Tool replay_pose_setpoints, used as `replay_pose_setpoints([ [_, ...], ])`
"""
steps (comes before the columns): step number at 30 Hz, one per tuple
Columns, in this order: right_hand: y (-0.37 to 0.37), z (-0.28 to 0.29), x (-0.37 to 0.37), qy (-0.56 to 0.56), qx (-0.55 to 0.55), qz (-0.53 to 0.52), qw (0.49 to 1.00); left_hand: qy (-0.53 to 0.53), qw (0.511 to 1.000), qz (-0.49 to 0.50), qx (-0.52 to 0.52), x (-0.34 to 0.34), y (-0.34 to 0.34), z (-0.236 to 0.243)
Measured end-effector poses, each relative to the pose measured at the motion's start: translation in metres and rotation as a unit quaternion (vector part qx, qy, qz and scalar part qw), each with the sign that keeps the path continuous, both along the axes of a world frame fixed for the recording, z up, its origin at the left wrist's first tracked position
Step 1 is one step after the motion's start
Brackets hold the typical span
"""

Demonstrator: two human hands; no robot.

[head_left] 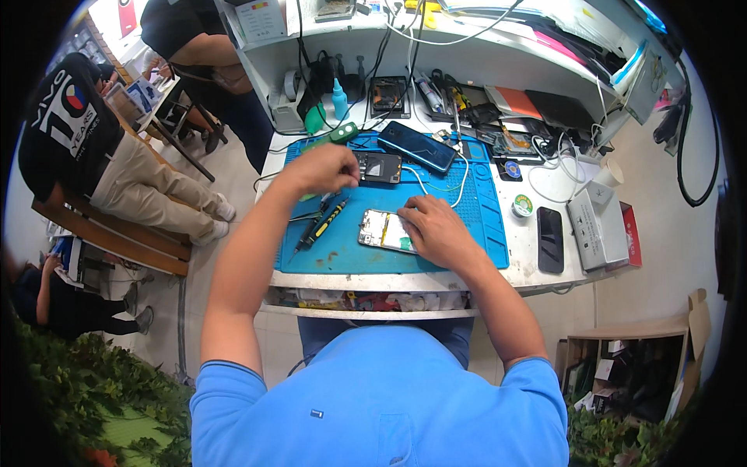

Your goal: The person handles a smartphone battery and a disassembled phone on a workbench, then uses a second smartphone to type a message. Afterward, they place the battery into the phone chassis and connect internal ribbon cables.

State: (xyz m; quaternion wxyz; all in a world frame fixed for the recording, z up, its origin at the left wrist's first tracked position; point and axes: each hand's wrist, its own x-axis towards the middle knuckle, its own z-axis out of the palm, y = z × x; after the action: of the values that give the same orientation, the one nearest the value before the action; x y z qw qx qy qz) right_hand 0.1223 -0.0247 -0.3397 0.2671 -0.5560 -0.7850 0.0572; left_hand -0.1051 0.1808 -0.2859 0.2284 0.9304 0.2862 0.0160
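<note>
Over on the far left two other people sit on a wooden bench [109,233], mostly cut off by the dark rim, so we can't tell what they're up to. Moving in, we've got a blue work mat [482,226] spread on the white counter [537,265]. Near its left edge lie a black-and-yellow screwdriver [323,222] and what looks like tweezers beside it, too thin to be sure. Our left hand [327,167] is curled up over the mat's top left; the fingers fold under, so we can't tell if anything is pinched in there. Just to its right sits a small dark phone part [379,167], touching or nearly touching the knuckles. Further right, our right hand [434,229] lies flat with fingers spread, pressing on an opened phone frame [381,229] in the middle of the mat; the hand hides the frame's right half. Above that a dark blue phone [416,145] lies tilted, with a white cable [461,180] looping past it. Off the mat on the right: a black phone [549,237] and a grey box [597,229]. The drawer under the counter is mostly hidden.
</note>
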Motion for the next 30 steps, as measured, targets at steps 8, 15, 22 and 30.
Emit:
replay_pose_setpoints([
  [8, -0.007, -0.002, 0.003, 0.004, 0.038, 0.007, 0.999, -0.055, 0.997, 0.006, 0.054, -0.010, -0.012, -0.023],
  [15, -0.039, 0.014, 0.005, 0.036, 0.047, 0.005, 0.998, -0.021, 0.996, 0.039, 0.080, 0.001, 0.026, -0.006],
  [22, -0.068, 0.009, 0.019, 0.071, 0.013, -0.019, 0.997, -0.017, 0.999, 0.038, -0.003, 0.007, 0.048, -0.012],
  [30, -0.067, 0.012, 0.022, 0.073, 0.028, -0.029, 0.996, 0.029, 0.997, 0.039, 0.053, 0.014, 0.047, -0.012],
])
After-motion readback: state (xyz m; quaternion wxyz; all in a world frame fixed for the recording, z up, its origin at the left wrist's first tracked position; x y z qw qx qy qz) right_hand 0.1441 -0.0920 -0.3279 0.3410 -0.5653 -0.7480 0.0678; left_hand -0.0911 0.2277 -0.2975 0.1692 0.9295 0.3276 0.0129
